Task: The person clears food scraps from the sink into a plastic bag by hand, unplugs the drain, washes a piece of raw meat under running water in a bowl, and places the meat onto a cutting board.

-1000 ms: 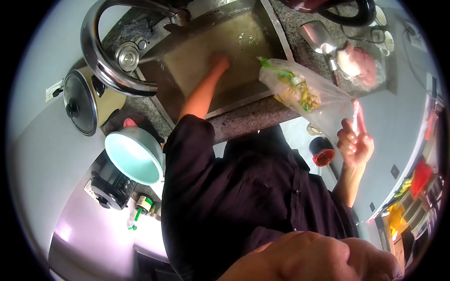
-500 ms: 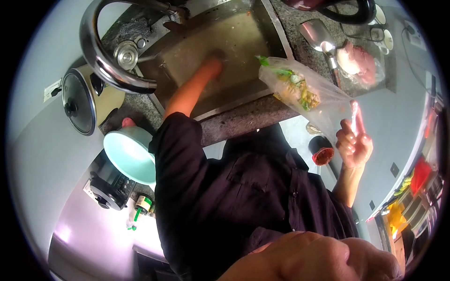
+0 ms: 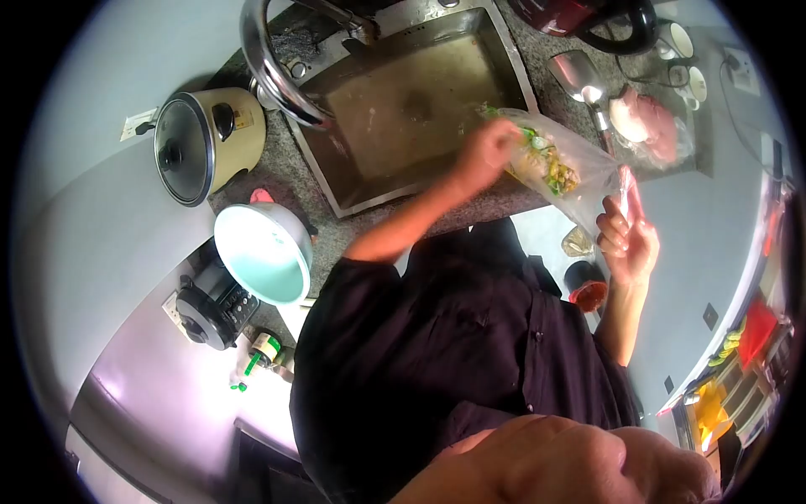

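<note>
A clear plastic bag [image 3: 579, 160] with green and yellow vegetable scraps [image 3: 550, 164] inside stretches beside the sink's right front corner. Its right end is pinched in my right hand [image 3: 628, 239], fingers curled around the plastic. My left hand [image 3: 491, 151], slightly blurred, is at the bag's left end with its fingers drawn together; what they hold is hidden. Under my left forearm lies the front rim of the steel sink [image 3: 361, 204], which has murky water at its bottom.
A curved faucet [image 3: 281, 80] arches over the sink's left side. Left of it stand a rice cooker [image 3: 227, 134] and a pale green basin [image 3: 260, 252]. To the right lie a wide metal spatula [image 3: 578, 76], pink meat in plastic [image 3: 651, 126] and white cups [image 3: 693, 84]. A dark red kettle [image 3: 554, 17] stands behind.
My left hand has come out of the sink and moved right to the plastic bag. My right hand keeps its grip on the bag. The view has shifted slightly.
</note>
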A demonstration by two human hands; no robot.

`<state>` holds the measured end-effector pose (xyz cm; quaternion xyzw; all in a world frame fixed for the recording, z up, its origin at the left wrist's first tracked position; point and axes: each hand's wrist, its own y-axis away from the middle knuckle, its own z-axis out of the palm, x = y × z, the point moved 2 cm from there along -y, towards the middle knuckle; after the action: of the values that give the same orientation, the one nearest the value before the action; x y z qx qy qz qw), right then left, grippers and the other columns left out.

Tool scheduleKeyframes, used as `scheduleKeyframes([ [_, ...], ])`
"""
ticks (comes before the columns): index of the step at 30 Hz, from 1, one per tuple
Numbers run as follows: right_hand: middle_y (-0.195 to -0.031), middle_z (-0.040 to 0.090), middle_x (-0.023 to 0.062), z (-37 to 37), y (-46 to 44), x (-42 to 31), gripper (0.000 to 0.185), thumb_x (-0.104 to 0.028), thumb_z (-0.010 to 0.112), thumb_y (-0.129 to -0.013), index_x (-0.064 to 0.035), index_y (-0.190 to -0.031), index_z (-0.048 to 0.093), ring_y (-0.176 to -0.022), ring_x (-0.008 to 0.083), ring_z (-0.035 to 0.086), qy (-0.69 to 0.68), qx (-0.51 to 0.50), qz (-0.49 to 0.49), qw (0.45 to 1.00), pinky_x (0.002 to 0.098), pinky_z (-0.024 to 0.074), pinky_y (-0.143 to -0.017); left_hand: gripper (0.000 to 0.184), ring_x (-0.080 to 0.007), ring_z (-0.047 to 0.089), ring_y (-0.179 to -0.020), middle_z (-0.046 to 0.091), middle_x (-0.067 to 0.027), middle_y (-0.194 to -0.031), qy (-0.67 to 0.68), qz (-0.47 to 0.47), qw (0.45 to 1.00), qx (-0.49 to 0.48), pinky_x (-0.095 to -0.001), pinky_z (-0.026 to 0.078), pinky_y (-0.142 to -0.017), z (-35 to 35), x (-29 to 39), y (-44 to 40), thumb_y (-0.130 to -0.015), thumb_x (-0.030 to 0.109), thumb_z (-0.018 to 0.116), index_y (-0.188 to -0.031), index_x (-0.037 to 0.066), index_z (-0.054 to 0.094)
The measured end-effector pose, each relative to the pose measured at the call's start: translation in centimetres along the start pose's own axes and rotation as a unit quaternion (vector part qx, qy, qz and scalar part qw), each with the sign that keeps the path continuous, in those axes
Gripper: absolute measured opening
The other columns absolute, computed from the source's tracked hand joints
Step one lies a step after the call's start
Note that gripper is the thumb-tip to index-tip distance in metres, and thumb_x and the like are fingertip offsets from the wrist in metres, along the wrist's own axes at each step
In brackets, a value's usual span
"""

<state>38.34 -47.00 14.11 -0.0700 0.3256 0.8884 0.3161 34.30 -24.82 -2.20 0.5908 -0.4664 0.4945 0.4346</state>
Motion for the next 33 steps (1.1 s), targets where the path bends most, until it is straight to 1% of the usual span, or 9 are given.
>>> scheduleKeyframes([
  [5,-0.072,0.037,0.0046,0.3,0.2,0.0,0.074,-0.015,0.064,-0.076,-0.0136,-0.139,0.024,-0.052,0.0074,0.032,0.0,-0.008,0.003,1.0,0.0143,0.0294,-0.039,0.025,-0.0158,0.055,-0.092,0.058,-0.0092,-0.106,-0.084,0.134,0.985,-0.069,-0.0274,0.045,-0.079,-1.2,2.7,0.7,-0.083,0.011,0.058,-0.107,0.005,0.058],
  [9,-0.073,0.037,0.0049,0.0,0.5,0.0,0.074,-0.015,0.063,-0.076,-0.0137,-0.139,0.023,-0.052,0.0077,0.032,-0.008,0.019,-0.011,1.0,0.0145,0.0295,-0.039,0.036,-0.0296,0.052,-0.107,0.055,-0.0153,-0.116,-0.242,-0.252,0.936,0.042,-0.0377,0.041,-0.091,-13.3,-12.2,2.5,-0.082,0.017,0.054,-0.117,0.008,0.053],
  [15,-0.075,0.039,0.0055,-0.5,0.6,0.3,0.074,-0.014,0.062,-0.076,-0.0137,-0.139,0.023,-0.053,0.008,0.033,-0.016,0.022,-0.013,1.0,0.0144,0.0302,-0.04,0.046,-0.0358,0.052,-0.108,0.054,-0.0191,-0.119,-0.429,-0.366,0.823,0.065,-0.0431,0.039,-0.094,-20.1,-30.8,9.8,-0.082,0.025,0.058,-0.122,0.005,0.049],
  [16,-0.075,0.039,0.0055,-0.4,0.7,0.4,0.074,-0.014,0.062,-0.076,-0.0137,-0.139,0.023,-0.053,0.008,0.033,-0.016,0.024,-0.013,0.999,0.0144,0.0302,-0.04,0.044,-0.036,0.051,-0.11,0.052,-0.0225,-0.119,-0.583,-0.346,0.696,-0.236,-0.0439,0.038,-0.095,-18.6,-26.7,6.9,-0.082,0.02,0.055,-0.121,0.001,0.047],
  [17,-0.075,0.039,0.0055,-0.4,0.6,0.4,0.074,-0.014,0.062,-0.076,-0.0139,-0.139,0.023,-0.053,0.008,0.034,-0.015,0.025,-0.016,0.999,0.0143,0.0301,-0.039,0.044,-0.036,0.051,-0.11,0.052,-0.0225,-0.119,-0.582,-0.344,0.698,-0.236,-0.0439,0.038,-0.095,-17.4,-28.8,6.4,-0.082,0.02,0.055,-0.121,0.001,0.047],
  [19,-0.075,0.039,0.0055,-0.2,0.4,0.5,0.074,-0.014,0.062,-0.076,-0.0141,-0.139,0.023,-0.053,0.008,0.034,-0.011,0.029,-0.02,0.999,0.0142,0.03,-0.039,0.037,-0.0357,0.052,-0.109,0.055,-0.0243,-0.113,-0.497,-0.369,0.767,0.167,-0.0442,0.039,-0.092,-16.3,-33.7,5.0,-0.081,0.012,0.051,-0.115,-0.002,0.051],
  [23,-0.075,0.039,0.0059,0.0,0.4,0.6,0.075,-0.014,0.062,-0.076,-0.0147,-0.139,0.023,-0.053,0.0079,0.034,-0.001,0.045,-0.03,0.999,0.0138,0.0298,-0.039,0.035,-0.0354,0.054,-0.104,0.058,-0.0227,-0.107,-0.515,-0.193,0.815,0.181,-0.0437,0.039,-0.091,-13.5,-33.3,1.6,-0.08,0.011,0.049,-0.112,-0.003,0.054],
  [28,-0.079,0.04,0.0074,-0.4,0.6,0.8,0.075,-0.013,0.061,-0.076,-0.0154,-0.14,0.022,-0.054,0.0082,0.034,-0.008,0.053,-0.035,0.998,0.0142,0.0306,-0.04,0.034,-0.0364,0.056,-0.097,0.059,-0.0233,-0.103,-0.554,-0.157,0.811,-0.1,-0.0452,0.038,-0.093,-11.7,-29.3,-2.4,-0.081,0.014,0.05,-0.11,-0.004,0.054],
  [33,-0.083,0.041,0.0085,-0.9,0.4,0.8,0.076,-0.013,0.061,-0.076,-0.0156,-0.14,0.021,-0.057,0.0091,0.036,-0.014,0.045,-0.027,0.999,0.015,0.0316,-0.041,0.036,-0.0378,0.056,-0.099,0.056,-0.026,-0.109,-0.504,-0.107,0.857,-0.013,-0.0468,0.036,-0.096,-9.6,-32.6,-2.2,-0.081,0.014,0.049,-0.11,-0.006,0.053],
])
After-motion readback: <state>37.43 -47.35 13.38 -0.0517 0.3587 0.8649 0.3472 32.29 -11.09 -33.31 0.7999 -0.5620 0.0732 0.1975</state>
